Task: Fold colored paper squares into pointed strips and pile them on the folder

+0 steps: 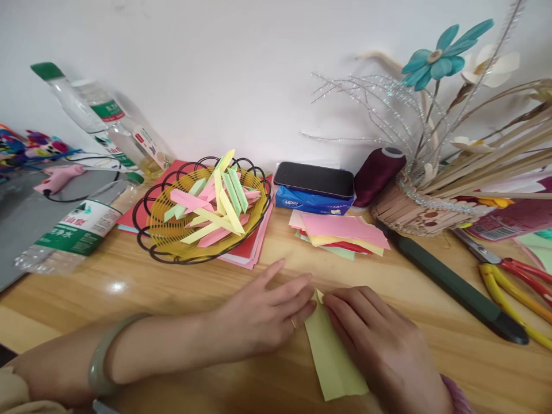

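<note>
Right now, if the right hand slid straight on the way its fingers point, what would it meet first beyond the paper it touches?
Past the yellow-green paper, the right hand would probably meet the left hand first, whose fingertips lie just ahead; the exact gap is unclear.

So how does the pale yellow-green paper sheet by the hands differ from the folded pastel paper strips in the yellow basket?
The sheet is one colour; the strips are pink, green and yellow. The sheet is broad, the strips narrow. The sheet is single, the strips heaped together. Both are paper.
</note>
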A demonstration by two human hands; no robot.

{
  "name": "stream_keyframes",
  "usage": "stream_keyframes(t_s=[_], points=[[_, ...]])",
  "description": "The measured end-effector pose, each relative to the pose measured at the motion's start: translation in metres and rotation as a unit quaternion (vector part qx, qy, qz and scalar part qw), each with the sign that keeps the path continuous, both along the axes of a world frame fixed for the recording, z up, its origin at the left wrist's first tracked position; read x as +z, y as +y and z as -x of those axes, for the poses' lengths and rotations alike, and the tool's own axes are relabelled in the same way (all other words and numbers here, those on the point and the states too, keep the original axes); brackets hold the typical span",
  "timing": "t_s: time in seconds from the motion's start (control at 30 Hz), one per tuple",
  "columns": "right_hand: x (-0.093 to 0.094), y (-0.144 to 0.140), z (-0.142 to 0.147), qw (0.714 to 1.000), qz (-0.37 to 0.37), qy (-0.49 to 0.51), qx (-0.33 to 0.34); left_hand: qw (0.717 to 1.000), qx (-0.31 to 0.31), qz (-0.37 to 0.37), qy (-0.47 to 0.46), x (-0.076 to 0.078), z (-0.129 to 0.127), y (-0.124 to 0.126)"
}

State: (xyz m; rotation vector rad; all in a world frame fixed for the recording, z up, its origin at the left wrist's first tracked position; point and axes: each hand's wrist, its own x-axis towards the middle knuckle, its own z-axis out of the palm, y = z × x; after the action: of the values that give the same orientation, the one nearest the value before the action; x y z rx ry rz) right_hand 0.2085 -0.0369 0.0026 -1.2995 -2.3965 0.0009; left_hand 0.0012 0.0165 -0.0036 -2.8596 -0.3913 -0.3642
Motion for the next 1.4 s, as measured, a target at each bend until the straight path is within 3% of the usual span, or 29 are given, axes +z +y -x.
stream_keyframes(t_s=[0.2,0.57,1.2,1.4], points=[[-0.007,0.002,-0.008,0.997,0.038,0.049,0.037,1.0,-0.005,0.006,0.006,0.002,0.001,0.004],[-0.008,0.001,-0.015,0.995,0.041,0.057,0.074,1.0,0.001,0.015,0.006,0.0,0.001,0.003],[-0.011,0.001,-0.013,0.996,-0.017,0.015,0.081,1.0,0.003,0.02,-0.004,0.001,0.001,0.003],[-0.002,0.005,-0.009,0.997,-0.026,0.0,0.075,1.0,0.0,0.021,0.003,0.001,0.001,0.002]])
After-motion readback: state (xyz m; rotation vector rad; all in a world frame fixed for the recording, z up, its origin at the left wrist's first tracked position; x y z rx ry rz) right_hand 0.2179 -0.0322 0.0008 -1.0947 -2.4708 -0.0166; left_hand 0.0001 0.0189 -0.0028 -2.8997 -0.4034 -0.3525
